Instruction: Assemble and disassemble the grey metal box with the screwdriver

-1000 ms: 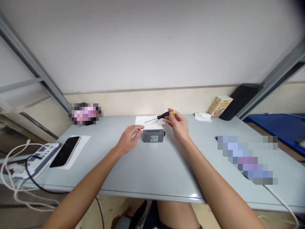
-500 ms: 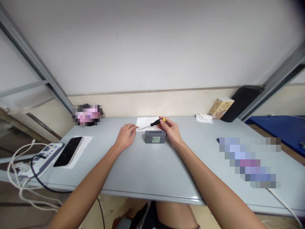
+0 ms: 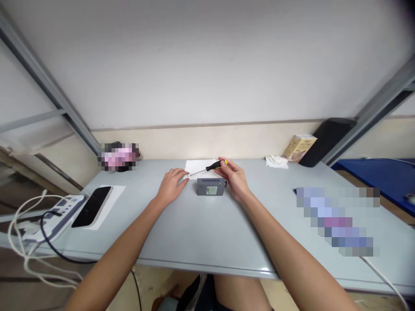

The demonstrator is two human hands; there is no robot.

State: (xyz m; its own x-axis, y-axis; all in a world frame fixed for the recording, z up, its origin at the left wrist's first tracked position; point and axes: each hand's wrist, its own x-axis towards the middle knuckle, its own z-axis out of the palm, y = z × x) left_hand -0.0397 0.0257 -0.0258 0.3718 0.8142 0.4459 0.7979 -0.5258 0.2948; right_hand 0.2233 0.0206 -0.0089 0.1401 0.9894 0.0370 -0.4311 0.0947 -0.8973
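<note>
My right hand [image 3: 236,178] grips a screwdriver [image 3: 214,165] by its black and yellow handle, the thin shaft slanting down to the left. Its tip is over a white sheet of paper [image 3: 196,165], beside the left fingertips. Near the paper's left edge rests my left hand [image 3: 171,185], thumb and forefinger apart around a tiny dark speck too small to make out. A grey metal box [image 3: 210,187] with vent slots and a pale label stands upright between the hands, in front of the paper; the right hand is close to its right end.
On the left lie a phone [image 3: 92,207] on paper and a power strip [image 3: 60,216] with tangled cables. A crumpled tissue [image 3: 276,161], a yellow carton [image 3: 300,147] and a black cylindrical object [image 3: 329,141] are at the back right. Blurred items lie at both sides.
The screwdriver and my right hand have come left and down, its tip now by my left fingers. My left hand moved slightly left onto the paper's edge, where its thumb and forefinger have since parted.
</note>
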